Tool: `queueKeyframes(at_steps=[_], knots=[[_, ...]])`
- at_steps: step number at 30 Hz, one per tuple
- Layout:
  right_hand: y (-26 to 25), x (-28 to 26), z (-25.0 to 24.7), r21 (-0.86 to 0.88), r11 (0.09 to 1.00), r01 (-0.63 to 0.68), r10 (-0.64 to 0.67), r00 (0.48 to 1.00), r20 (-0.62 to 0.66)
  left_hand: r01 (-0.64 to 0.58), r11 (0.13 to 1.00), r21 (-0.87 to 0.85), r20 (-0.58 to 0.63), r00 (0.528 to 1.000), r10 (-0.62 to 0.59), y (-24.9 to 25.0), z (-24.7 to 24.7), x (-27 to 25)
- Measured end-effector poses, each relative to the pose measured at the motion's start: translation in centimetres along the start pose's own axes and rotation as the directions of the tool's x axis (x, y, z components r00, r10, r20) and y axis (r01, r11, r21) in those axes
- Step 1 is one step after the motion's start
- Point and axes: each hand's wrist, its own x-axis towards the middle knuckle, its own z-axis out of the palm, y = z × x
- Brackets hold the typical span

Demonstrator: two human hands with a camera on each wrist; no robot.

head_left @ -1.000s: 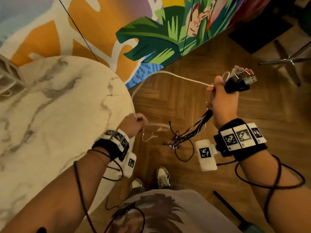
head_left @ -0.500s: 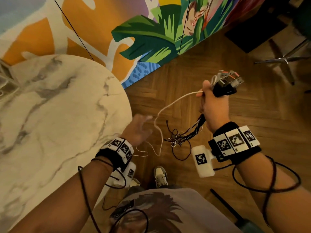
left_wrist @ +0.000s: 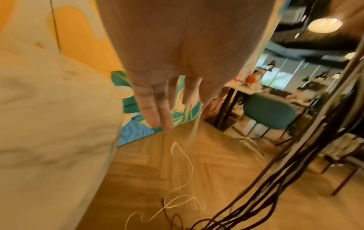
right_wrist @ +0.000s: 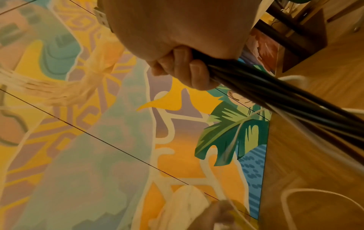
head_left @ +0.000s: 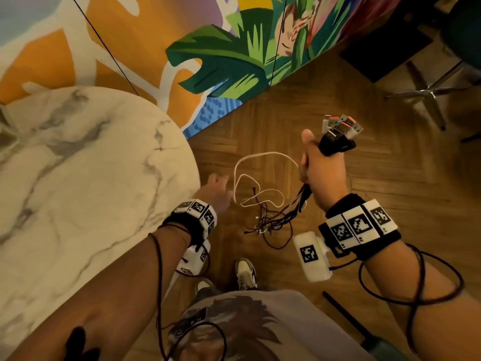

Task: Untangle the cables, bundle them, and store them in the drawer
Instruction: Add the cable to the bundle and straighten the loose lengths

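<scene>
Round marble-veined tabletop (head_left: 78,178) as landmark. Just right of its edge, the left hand (head_left: 216,188) reaches with its grip apart, fingers (left_wrist: 155,109) straight, beside a thin white cable (head_left: 260,162) looping to the herringbone wood floor (head_left: 390,204). Farther right, the right hand (head_left: 322,170) has its grip clamped on a bundle of black cables (right_wrist: 265,88), metal plugs (head_left: 341,126) above; the trailing ends (head_left: 270,222) appear tangled. Painted leaf mural (head_left: 234,56) behind.

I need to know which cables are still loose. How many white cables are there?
1: the white cable loops from the right hand down to the floor beside the black cables. More may hide inside the bundle.
</scene>
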Motion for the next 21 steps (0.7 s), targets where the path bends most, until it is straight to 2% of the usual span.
queueKeyframes(at_steps=[1, 2, 3, 4, 5, 7, 8, 9, 11, 14, 16, 18, 21], knots=[[-0.2, -0.1, 0.0, 0.009, 1.000, 0.011, -0.011, 1.000, 0.012, 0.070, 0.998, -0.004, 0.034, 0.997, -0.070, -0.2, 0.1, 0.0], [-0.4, -0.2, 0.1, 0.020, 1.000, 0.020, -0.021, 0.999, 0.030, 0.087, 0.994, -0.059, 0.030, 0.996, -0.085, 0.0, -0.1, 0.0], [-0.6, -0.4, 0.2, 0.034, 0.999, 0.024, -0.026, 0.998, 0.057, 0.031, 0.990, -0.138, -0.010, 0.999, -0.033, 0.7, -0.6, -0.3], [-0.9, -0.5, 0.4, 0.046, 0.999, 0.027, -0.031, 0.995, 0.091, -0.091, 0.973, -0.211, -0.077, 0.994, 0.076, 1.7, -1.4, -0.8], [-1.1, -0.7, 0.6, 0.052, 0.998, 0.035, -0.041, 0.991, 0.129, -0.248, 0.934, -0.258, -0.162, 0.964, 0.212, 2.8, -2.3, -1.5], [-1.4, -1.1, 1.0, 0.008, 0.996, 0.092, -0.092, 0.977, 0.192, -0.532, 0.800, -0.276, -0.292, 0.840, 0.458, 5.3, -4.1, -2.8], [-1.7, -1.3, 1.1, -0.032, 0.989, 0.142, -0.131, 0.968, 0.213, -0.621, 0.721, -0.307, -0.299, 0.782, 0.546, 6.4, -4.9, -3.4], [-1.9, -1.5, 1.3, -0.055, 0.980, 0.192, -0.175, 0.958, 0.228, -0.657, 0.655, -0.373, -0.280, 0.753, 0.596, 7.5, -5.6, -4.0], [-2.6, -1.7, 1.5, -0.056, 0.963, 0.263, -0.241, 0.936, 0.257, -0.599, 0.570, -0.562, -0.205, 0.769, 0.606, 8.9, -6.8, -4.9], [-3.7, -1.5, 1.9, -0.039, 0.946, 0.323, -0.297, 0.906, 0.300, -0.587, 0.559, -0.586, -0.210, 0.776, 0.595, 10.0, -7.5, -5.0], [-4.1, -1.1, 2.1, -0.030, 0.934, 0.357, -0.331, 0.893, 0.305, -0.550, 0.492, -0.675, -0.210, 0.782, 0.586, 10.6, -7.3, -5.3], [-4.3, -0.7, 2.3, -0.004, 0.935, 0.354, -0.335, 0.890, 0.310, -0.467, 0.382, -0.797, -0.225, 0.818, 0.529, 11.0, -7.2, -5.6], [-3.7, -0.7, 2.7, 0.024, 0.962, 0.272, -0.262, 0.892, 0.369, -0.428, 0.325, -0.843, -0.274, 0.863, 0.425, 11.2, -7.4, -6.1]])
